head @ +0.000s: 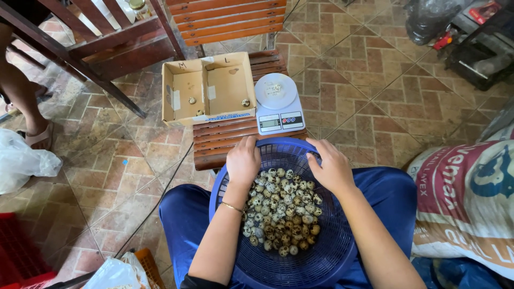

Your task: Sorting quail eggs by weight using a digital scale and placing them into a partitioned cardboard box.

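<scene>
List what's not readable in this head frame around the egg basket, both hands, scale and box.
- Left hand and right hand: fingertips curl down into the blue basket; whether they hold an egg is hidden.
- Speckled eggs: too small and heaped to count.
- Scale: display too small to make out.
- Cardboard box: near wall hides its front floor.
- Basket's near rim: cut off by the bottom edge.

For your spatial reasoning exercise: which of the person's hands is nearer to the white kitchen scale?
Right. The right hand rests on the blue basket's far rim, just below the scale. The left hand sits on the same rim, further off to the left.
</scene>
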